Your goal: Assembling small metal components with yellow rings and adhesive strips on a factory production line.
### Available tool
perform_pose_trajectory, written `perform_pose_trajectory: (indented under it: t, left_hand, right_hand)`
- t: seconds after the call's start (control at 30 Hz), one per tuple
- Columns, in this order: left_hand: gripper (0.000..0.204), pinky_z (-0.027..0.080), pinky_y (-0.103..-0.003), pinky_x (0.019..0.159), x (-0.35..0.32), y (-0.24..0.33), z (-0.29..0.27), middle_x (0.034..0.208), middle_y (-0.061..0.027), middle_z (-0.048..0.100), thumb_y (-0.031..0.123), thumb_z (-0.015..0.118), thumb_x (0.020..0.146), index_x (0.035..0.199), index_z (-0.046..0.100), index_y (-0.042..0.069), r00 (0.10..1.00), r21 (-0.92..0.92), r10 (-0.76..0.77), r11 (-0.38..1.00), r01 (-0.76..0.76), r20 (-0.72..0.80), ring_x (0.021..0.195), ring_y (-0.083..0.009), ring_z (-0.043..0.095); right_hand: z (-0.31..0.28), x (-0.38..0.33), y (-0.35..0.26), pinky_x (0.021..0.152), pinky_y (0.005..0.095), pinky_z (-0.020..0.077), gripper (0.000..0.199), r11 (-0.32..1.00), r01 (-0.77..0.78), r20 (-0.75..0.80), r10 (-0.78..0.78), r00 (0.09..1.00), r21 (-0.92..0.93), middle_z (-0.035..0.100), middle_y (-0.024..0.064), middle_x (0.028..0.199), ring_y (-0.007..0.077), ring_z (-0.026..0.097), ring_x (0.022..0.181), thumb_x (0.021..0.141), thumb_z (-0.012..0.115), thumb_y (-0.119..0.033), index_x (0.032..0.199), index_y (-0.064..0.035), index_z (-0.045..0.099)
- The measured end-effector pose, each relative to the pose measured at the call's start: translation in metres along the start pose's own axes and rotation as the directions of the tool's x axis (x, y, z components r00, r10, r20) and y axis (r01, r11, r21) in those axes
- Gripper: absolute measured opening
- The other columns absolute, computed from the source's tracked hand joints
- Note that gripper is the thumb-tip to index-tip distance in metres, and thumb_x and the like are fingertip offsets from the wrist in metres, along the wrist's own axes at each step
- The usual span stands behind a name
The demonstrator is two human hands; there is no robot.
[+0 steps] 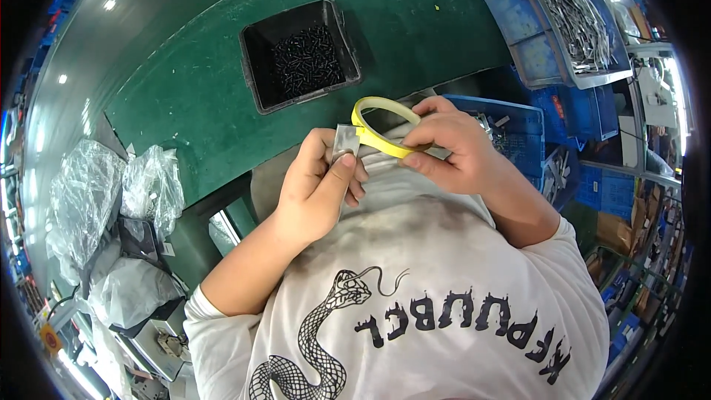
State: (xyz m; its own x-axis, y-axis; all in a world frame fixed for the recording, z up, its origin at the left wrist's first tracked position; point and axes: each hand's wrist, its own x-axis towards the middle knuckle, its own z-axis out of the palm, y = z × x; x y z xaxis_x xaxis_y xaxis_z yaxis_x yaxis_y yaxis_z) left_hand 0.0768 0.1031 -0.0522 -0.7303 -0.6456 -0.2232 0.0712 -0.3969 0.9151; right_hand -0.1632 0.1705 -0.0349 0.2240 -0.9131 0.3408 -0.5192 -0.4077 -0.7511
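Note:
In front of my chest, my left hand (pixel 318 189) pinches a small flat greyish metal-looking plate (pixel 345 139) between thumb and fingers, its upper end sticking out. My right hand (pixel 458 147) grips a roll of yellow tape (pixel 382 144) by its right side, thumb below and fingers on top. The roll is thin and ring-shaped, tilted so its hollow shows. At its left side, the tape meets the upper right edge of the plate. Whether it is stuck there I cannot tell. Part of the plate is hidden behind my left fingers.
Beyond my hands, a black bin (pixel 252 67) of small black cylindrical parts stands on the green table (pixel 200 115). To the right are a blue crate (pixel 511 111) with metal parts and a raised blue bin (pixel 533 44) of thin metal strips. Clear plastic bags (pixel 85 192) lie at left.

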Motion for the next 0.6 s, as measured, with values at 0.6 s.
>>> perform_pose_trajectory:
  t: [0.6]
  left_hand:
    - [0.018, 0.050, -0.022, 0.061, 0.0018, 0.0023, -0.0004, 0.086, -0.0035, 0.062, 0.017, 0.044, 0.107, 0.113, 0.051, 0.001, 0.997, 0.043, -0.063, 0.997, 0.065, -0.040, 0.069, -0.0080, 0.058]
  right_hand:
    - [0.0036, 0.0049, 0.0052, 0.089, 0.0416, 0.0440, 0.013, 0.999, -0.045, 0.012, 0.045, 0.999, 0.014, 0.071, 0.0028, 0.077, 0.0215, 0.062, 0.066, 0.085, 0.075, -0.013, 0.093, -0.0070, 0.066]
